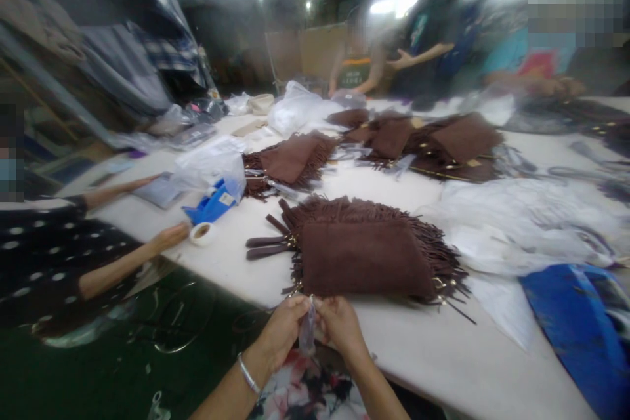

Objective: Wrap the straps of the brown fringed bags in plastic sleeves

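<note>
At the table's near edge, my left hand [285, 327] and my right hand [339, 325] are close together, fingers pinched. Between them hangs a small translucent plastic strip [308, 333], its upper end held by both hands. Just beyond my fingers lies a stack of brown fringed pouches [361, 259], flat on the table, with strap loops [268, 246] sticking out to the left and gold-coloured hardware at the corners. Whether the strip is joined to the top pouch's near corner is hidden by my fingers.
More brown fringed pouches [295, 161] lie farther back. A blue tape dispenser [211, 203] and a tape roll [201, 234] are at left, near a co-worker's hand [172, 236]. Clear plastic bags [522, 223] and a blue bag [575, 328] lie right. Several people stand around the table.
</note>
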A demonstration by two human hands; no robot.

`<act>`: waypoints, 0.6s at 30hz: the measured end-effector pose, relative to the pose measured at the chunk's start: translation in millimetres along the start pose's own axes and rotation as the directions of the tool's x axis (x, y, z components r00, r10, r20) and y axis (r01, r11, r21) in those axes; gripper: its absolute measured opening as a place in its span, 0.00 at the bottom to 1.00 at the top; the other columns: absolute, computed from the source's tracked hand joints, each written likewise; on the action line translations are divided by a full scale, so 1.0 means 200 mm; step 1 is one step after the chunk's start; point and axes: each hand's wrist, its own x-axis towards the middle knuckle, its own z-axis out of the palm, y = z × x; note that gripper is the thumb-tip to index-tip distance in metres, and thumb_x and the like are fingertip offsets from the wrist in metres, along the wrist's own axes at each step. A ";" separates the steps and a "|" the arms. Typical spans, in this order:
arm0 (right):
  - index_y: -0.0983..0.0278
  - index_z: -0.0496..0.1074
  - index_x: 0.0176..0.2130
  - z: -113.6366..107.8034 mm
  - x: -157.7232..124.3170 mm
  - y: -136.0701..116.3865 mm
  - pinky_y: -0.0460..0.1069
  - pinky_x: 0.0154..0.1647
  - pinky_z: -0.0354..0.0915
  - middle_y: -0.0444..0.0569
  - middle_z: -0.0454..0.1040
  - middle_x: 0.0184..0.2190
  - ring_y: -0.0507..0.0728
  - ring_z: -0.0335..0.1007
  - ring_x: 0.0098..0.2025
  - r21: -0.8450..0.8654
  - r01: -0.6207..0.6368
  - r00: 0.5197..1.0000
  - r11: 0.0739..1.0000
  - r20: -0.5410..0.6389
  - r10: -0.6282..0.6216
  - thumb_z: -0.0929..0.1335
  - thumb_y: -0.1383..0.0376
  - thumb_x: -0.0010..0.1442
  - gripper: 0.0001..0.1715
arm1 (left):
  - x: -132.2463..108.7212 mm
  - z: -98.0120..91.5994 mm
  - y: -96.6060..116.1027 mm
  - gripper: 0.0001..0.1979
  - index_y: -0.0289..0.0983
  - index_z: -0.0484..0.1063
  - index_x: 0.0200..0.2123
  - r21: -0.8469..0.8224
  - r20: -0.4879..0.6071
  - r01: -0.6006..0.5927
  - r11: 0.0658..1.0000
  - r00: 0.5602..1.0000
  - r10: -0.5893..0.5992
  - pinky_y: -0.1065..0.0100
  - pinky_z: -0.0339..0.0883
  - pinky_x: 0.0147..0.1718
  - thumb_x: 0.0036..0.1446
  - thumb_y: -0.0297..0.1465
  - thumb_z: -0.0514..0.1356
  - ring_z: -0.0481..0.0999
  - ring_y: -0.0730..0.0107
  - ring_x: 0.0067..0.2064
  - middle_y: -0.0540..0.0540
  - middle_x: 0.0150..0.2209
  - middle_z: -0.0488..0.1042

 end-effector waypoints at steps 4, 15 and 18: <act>0.62 0.63 0.28 -0.07 -0.06 0.04 0.42 0.12 0.54 0.37 0.65 0.12 0.48 0.57 0.11 0.081 0.006 1.000 0.997 0.013 -0.007 0.70 0.44 0.50 0.25 | -0.02 -0.01 0.00 0.14 0.32 0.72 0.34 -0.074 -0.003 0.045 0.996 0.999 -0.045 0.67 0.71 0.35 0.57 0.39 0.62 0.77 0.65 0.33 0.41 0.31 0.77; 0.64 0.66 0.30 -0.21 -0.07 -0.08 0.44 0.18 0.65 0.44 0.74 0.25 0.46 0.56 0.15 0.307 0.005 0.991 0.952 -0.132 0.037 0.70 0.44 0.52 0.26 | -0.11 -0.07 -0.07 0.19 0.35 0.70 0.42 0.041 -0.043 0.110 0.993 0.993 -0.108 0.69 0.68 0.31 0.53 0.42 0.65 0.75 0.70 0.30 0.45 0.32 0.74; 0.64 0.66 0.29 -0.21 -0.03 -0.07 0.44 0.18 0.65 0.45 0.75 0.25 0.45 0.56 0.16 0.308 0.006 0.987 0.951 -0.154 0.044 0.71 0.45 0.52 0.26 | -0.19 -0.09 -0.10 0.19 0.34 0.70 0.42 0.091 -0.060 0.155 0.984 0.987 -0.150 0.69 0.68 0.30 0.53 0.43 0.64 0.76 0.69 0.30 0.44 0.33 0.74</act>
